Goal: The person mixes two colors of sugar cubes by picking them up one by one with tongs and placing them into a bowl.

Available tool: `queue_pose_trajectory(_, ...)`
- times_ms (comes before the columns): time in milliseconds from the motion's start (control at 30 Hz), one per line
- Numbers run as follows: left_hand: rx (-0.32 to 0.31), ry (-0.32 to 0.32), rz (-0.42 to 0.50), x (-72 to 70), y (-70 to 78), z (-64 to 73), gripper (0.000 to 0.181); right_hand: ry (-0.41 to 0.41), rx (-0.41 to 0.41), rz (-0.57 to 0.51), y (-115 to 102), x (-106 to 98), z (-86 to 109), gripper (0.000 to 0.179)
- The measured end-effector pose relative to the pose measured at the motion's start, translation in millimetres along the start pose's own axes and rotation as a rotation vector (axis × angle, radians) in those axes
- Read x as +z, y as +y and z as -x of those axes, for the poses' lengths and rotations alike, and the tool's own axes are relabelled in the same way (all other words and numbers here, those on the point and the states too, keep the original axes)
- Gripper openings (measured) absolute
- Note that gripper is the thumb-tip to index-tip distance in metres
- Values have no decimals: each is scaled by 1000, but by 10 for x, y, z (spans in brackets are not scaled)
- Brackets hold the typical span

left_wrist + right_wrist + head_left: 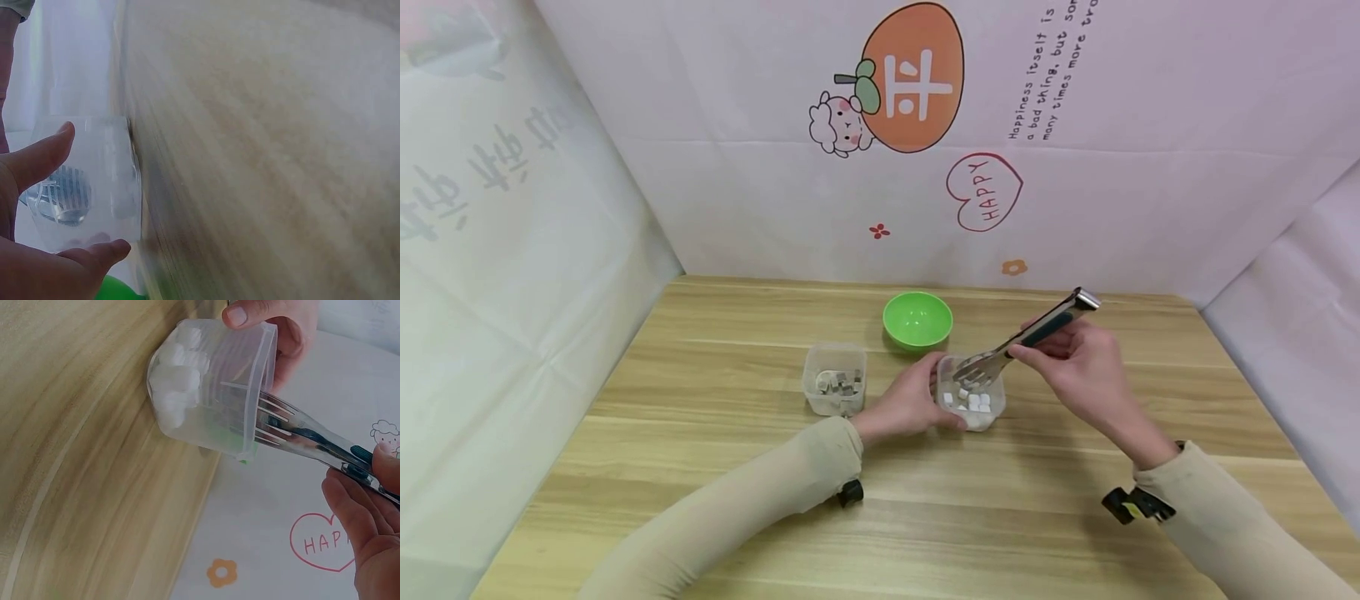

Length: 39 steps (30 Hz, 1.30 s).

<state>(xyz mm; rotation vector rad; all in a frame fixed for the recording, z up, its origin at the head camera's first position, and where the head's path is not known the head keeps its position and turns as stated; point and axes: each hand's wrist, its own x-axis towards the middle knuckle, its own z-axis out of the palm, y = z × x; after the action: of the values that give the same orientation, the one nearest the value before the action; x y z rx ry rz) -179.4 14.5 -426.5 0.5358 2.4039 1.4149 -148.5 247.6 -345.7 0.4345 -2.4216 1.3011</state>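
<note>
A clear plastic container [983, 422] of white cubes [979, 402] stands on the table. My left hand [913, 400] grips its left side, with the thumb and fingers spread around the wall. My right hand [1086, 371] holds metal tongs [1051, 325] with dark grip inserts, pinched between thumb and fingers. The tongs slant down, and their slotted heads reach inside the container above the cubes. In the right wrist view the white cubes [178, 384] lie at the container's bottom, short of the tong tips. Through the wall, the left wrist view shows a slotted tong head [65, 194].
A second clear container [812, 379] with several silvery cubes [840, 383] stands left of my left hand. Behind the two containers is a green bowl [917, 310]. A printed white cloth [760, 200] rises along the wooden table's [925, 533] back edge.
</note>
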Motion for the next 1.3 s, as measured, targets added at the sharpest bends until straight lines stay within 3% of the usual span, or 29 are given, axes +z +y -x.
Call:
queue_pose_trajectory(367, -3, -4, 32, -22, -8, 27, 107, -30, -5, -41, 129, 90, -9, 18)
queue_pose_trajectory(867, -11, 12, 7, -31, -55, 24, 110, -69, -18, -36, 205, 161, -51, 17)
queue_pose_trajectory(1300, -10, 15, 19, -55, -54, 40, 110, -34, 1, -10, 241, 209, -77, 15)
